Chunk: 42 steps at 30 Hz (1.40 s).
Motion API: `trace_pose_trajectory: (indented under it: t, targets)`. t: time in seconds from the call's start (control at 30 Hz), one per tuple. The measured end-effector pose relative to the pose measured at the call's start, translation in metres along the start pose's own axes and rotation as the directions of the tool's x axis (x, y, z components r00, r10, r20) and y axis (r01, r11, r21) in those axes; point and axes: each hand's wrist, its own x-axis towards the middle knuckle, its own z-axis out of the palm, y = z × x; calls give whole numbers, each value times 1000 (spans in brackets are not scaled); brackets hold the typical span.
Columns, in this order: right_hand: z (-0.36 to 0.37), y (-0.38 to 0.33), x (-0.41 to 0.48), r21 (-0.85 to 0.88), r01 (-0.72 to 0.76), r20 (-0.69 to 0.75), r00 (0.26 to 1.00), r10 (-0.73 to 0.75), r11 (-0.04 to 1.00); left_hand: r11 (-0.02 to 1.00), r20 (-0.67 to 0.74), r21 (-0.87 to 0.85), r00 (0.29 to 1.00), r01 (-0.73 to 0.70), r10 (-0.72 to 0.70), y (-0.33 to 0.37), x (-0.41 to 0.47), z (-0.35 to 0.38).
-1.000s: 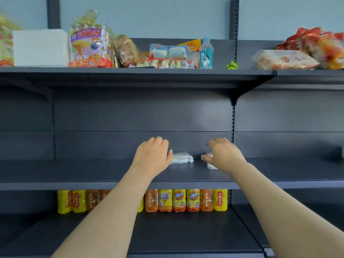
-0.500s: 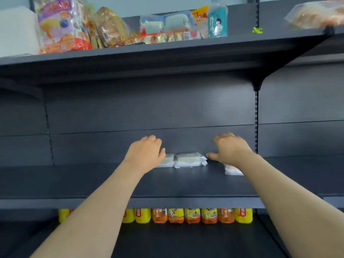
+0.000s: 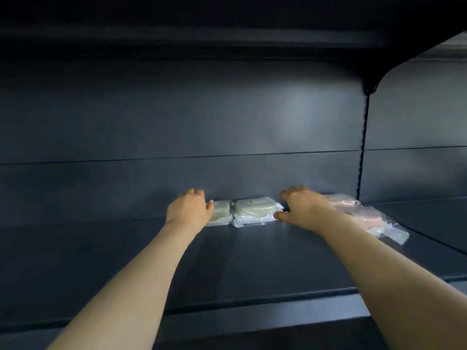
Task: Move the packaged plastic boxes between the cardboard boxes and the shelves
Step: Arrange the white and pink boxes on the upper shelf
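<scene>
One pale box (image 3: 254,209), crinkled clear wrap

Dark shelf (image 3: 252,269) bears wrapped plastic boxes (image 3: 252,210) in a row along its back.

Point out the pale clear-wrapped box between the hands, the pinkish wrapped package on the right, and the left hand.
pale clear-wrapped plastic box (image 3: 252,209): head view, top face.
pinkish clear-wrapped package (image 3: 372,219): head view, its middle.
left hand (image 3: 188,210): head view, back of hand.
</scene>
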Motion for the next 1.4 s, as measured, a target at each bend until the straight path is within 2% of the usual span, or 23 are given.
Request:
trace_pose_trajectory:
  t: [0.13,0.2,0.33,0.43,0.67,0.87,1.0,1.17,1.3,1.4]
  targets:
    - [27,-8,13,5,-38,2,999,38,999,978,10,-167,992,127,-127,-15,28,47]
    - [37,-14,19,-23,-32,-5,999,32,999,947,62,-249,979,201,-192,-21,40,64]
    - [49,-23,31,-27,-21,0,1000,21,999,920,183,-270,953,286,-242,-23,53,87]
    - [57,-19,38,1,-47,10,999,47,999,856,262,-362,922,369,-286,-23,58,98]
    - [60,-2,62,131,-179,46,984,175,975,701,311,-555,893,448,-325,-28,59,97]
    - [83,-7,91,295,-341,80,940,332,893,510,363,-724,885,465,-293,-26,63,98]
    - [105,-5,111,340,-447,126,894,431,827,322,394,-816,869,481,-301,-19,68,99]
    - [108,-8,112,482,-545,191,830,525,686,227,433,-824,835,519,-340,-18,75,105]
    - [102,-9,103,436,-580,239,812,533,688,199,470,-812,817,548,-334,-20,77,111]
    - [99,-9,94,501,-600,252,791,557,624,167,473,-825,821,540,-319,-20,78,110]
